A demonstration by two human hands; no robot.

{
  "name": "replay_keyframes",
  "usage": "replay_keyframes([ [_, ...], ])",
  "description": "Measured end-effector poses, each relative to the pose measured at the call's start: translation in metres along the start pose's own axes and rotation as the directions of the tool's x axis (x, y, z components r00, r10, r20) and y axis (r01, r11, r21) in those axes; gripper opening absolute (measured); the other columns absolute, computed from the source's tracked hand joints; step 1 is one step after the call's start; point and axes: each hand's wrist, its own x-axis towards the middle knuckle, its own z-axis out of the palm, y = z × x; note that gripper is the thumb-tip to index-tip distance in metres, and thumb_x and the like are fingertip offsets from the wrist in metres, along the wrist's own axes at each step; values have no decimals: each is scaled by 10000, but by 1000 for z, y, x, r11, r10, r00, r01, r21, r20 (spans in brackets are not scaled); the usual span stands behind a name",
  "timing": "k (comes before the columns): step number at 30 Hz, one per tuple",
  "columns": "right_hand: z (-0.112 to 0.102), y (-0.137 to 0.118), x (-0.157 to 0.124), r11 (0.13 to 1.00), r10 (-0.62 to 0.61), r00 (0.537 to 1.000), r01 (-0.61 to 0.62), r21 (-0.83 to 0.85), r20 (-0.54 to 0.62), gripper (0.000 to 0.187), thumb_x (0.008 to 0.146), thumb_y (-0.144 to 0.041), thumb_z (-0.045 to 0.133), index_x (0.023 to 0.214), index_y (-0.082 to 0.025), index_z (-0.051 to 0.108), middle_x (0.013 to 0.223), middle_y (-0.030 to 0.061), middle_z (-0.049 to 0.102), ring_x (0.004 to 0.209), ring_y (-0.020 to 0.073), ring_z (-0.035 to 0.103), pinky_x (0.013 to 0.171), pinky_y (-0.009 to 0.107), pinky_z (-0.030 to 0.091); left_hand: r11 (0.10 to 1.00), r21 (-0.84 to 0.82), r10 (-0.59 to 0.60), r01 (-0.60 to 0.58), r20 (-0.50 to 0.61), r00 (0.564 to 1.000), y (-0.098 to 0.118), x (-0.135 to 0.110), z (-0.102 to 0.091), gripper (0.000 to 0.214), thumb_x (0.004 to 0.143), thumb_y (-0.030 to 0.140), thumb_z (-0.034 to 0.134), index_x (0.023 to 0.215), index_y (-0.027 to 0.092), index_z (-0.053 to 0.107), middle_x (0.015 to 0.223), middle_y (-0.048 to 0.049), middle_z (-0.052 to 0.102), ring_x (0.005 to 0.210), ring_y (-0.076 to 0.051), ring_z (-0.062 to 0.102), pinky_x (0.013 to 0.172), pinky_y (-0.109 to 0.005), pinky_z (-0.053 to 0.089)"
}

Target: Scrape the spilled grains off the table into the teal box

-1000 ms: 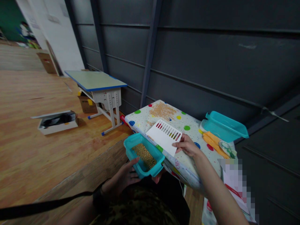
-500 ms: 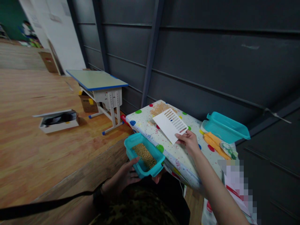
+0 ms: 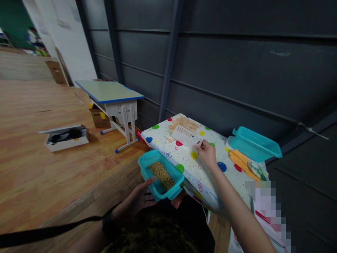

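My left hand (image 3: 142,196) is closed on the near left side of a teal plastic container (image 3: 175,172), thumb over the rim, at the table's front edge. Inside lies a heap of round, yellowish beans (image 3: 161,174). My right hand (image 3: 206,153) pinches the right end of a white slotted card (image 3: 185,139), tilted low over the tabletop. Just beyond the card, a spread of small pale grains (image 3: 184,123) covers the far corner of the table, with a few stray ones nearer. The card hides part of them.
A dotted tablecloth (image 3: 210,172) covers the table. At its right stand another teal container (image 3: 255,144), an orange cloth (image 3: 240,160) and a clear, green-patterned item (image 3: 258,169). A dark panelled wall (image 3: 223,80) rises behind. A school desk (image 3: 110,92) and open white box (image 3: 67,138) are left.
My right hand has moved slightly left and away from me. The card has tipped, showing less of its face, and sits closer to the grains. My left hand and container are almost unmoved.
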Motion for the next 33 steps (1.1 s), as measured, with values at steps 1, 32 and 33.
replay_keyframes([
  [1, 1, -1, -1, 999, -12, 1000, 11, -39, -16, 292, 814, -437, 690, 684, -298, 469, 642, 11, 623, 628, 212, 551, 630, 340, 438, 1000, 1, -1, 1, -3, 1000, 0, 0, 0, 1026, 527, 753, 999, 1294, 152, 676, 1340, -233, 800, 1316, -457, 736, 1124, -522, 556],
  [32, 5, -25, -15, 977, -58, 994, 36, -211, -96, 270, 806, -401, 593, 676, -295, 382, 600, -5, 520, 587, 189, 448, 630, 326, 287, 1000, 13, 1, 0, -54, 999, 5, -7, 9, 1020, 475, 762, 994, 1246, 161, 702, 1259, -202, 834, 1252, -453, 767, 1072, -507, 580],
  [33, 5, -25, -15, 977, -61, 994, 42, -210, -86, 272, 803, -406, 596, 674, -294, 385, 604, -3, 524, 593, 191, 457, 630, 325, 286, 1000, 13, 2, -1, -47, 999, 5, -7, 8, 1011, 494, 760, 989, 1256, 163, 699, 1269, -201, 832, 1258, -448, 767, 1079, -506, 576],
])
